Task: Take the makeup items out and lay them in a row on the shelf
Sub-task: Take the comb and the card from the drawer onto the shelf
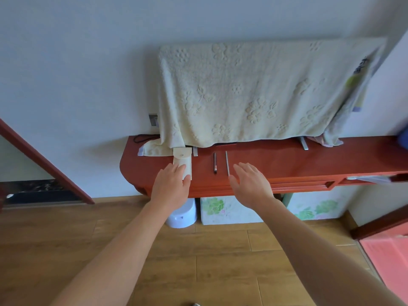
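Head view, nearest first: two bare forearms reach forward over a wood-plank floor (154, 250), and a pink mat (388, 261) lies at the right edge.

The left hand (171, 184) is flat, with its fingers straight and together. The fingertips lie on the near end of a cream pouch (183, 159), and nothing is curled around it. The right hand (249, 184) is also slack and spread, palm down, holding nothing. It hangs over the front edge of the red shelf (298, 160); whether it touches the wood cannot be told.

Under the shelf stand a pale plastic stool (183, 214) and two boxes printed with green flowers (229, 209). A drawer (371, 179) at the right front is partly pulled out.

On the shelf top the pouch lies lengthwise, front to back, with its snap flap at the far end. To its right, apart from it, lies a dark pencil (215, 162). Just beside that is a slim grey stick (227, 163), and the two are roughly parallel. The stick's near end is close to the right thumb.

Farther back a pale green towel (254, 91) with raised flowers hangs over a flat upright object on metal feet. One corner of the towel spreads on the shelf, touching the pouch's far end. A dark cable (143, 138) curls at the shelf's left rear, below a wall socket (153, 119) on the white wall (77, 62).
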The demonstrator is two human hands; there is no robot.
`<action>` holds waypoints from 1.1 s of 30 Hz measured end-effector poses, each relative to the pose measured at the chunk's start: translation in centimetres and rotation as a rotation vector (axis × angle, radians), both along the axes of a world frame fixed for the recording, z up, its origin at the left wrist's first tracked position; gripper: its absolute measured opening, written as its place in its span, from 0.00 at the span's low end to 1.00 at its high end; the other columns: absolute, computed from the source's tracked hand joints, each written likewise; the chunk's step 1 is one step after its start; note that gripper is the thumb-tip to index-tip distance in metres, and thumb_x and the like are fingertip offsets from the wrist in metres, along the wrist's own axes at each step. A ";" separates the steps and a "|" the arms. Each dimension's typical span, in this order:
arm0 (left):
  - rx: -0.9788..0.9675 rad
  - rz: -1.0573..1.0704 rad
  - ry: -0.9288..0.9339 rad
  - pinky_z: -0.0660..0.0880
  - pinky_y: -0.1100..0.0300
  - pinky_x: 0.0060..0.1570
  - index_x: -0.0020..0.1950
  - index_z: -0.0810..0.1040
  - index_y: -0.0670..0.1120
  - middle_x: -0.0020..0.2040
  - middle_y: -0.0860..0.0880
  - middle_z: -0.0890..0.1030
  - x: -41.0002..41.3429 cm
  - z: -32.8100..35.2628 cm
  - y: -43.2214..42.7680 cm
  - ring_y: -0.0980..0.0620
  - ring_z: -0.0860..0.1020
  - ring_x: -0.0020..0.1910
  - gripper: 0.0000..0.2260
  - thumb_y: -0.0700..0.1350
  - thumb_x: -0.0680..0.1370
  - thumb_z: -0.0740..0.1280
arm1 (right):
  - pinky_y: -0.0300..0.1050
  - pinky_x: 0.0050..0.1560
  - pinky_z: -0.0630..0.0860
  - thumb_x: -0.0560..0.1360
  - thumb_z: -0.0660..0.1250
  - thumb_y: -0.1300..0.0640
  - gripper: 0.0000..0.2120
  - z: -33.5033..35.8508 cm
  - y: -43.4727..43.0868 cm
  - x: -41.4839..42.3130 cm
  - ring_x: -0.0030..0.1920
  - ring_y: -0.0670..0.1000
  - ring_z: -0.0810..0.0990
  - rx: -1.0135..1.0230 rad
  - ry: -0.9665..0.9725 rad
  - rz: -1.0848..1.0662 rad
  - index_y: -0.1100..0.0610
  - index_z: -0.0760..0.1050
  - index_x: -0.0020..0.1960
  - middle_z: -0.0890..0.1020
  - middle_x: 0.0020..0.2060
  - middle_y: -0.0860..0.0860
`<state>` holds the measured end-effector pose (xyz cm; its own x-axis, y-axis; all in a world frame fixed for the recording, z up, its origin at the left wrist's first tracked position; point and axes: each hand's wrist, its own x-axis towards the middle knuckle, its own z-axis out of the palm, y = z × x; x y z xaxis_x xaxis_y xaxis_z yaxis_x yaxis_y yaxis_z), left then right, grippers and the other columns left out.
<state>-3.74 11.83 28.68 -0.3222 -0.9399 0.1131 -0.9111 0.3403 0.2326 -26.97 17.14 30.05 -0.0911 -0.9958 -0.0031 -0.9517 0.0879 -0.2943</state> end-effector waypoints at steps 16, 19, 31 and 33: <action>0.046 0.023 0.009 0.71 0.49 0.63 0.66 0.73 0.41 0.62 0.44 0.76 -10.8 2.8 8.1 0.45 0.73 0.62 0.17 0.48 0.83 0.55 | 0.47 0.58 0.70 0.80 0.50 0.51 0.16 1.9 7.5 -10.8 0.54 0.53 0.74 -0.032 -0.004 0.040 0.56 0.73 0.52 0.76 0.48 0.47; 0.059 0.001 -0.006 0.67 0.51 0.67 0.72 0.69 0.42 0.68 0.45 0.74 -12.5 2.7 8.6 0.46 0.71 0.67 0.19 0.48 0.84 0.54 | 0.48 0.59 0.70 0.80 0.51 0.52 0.16 1.8 8.6 -12.1 0.56 0.54 0.74 -0.017 -0.013 0.013 0.57 0.74 0.55 0.78 0.51 0.49; 0.059 -0.204 -0.023 0.61 0.50 0.73 0.76 0.63 0.44 0.75 0.46 0.66 -19.3 2.1 6.0 0.48 0.63 0.74 0.21 0.49 0.84 0.51 | 0.50 0.65 0.67 0.80 0.52 0.52 0.18 1.7 10.6 -17.7 0.63 0.54 0.71 -0.012 0.027 -0.218 0.59 0.73 0.62 0.77 0.61 0.53; 0.068 -0.226 -0.040 0.59 0.51 0.74 0.77 0.62 0.44 0.77 0.46 0.64 -20.9 2.2 5.8 0.48 0.61 0.75 0.22 0.50 0.84 0.51 | 0.50 0.64 0.67 0.80 0.52 0.52 0.18 1.7 11.0 -19.2 0.63 0.55 0.70 -0.022 0.022 -0.248 0.59 0.73 0.62 0.77 0.61 0.53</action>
<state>-24.60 17.60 30.84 -0.5282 -0.8484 0.0354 -0.8224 0.5215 0.2272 -46.18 28.15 31.70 -0.3323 -0.9429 0.0228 -0.9080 0.3132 -0.2784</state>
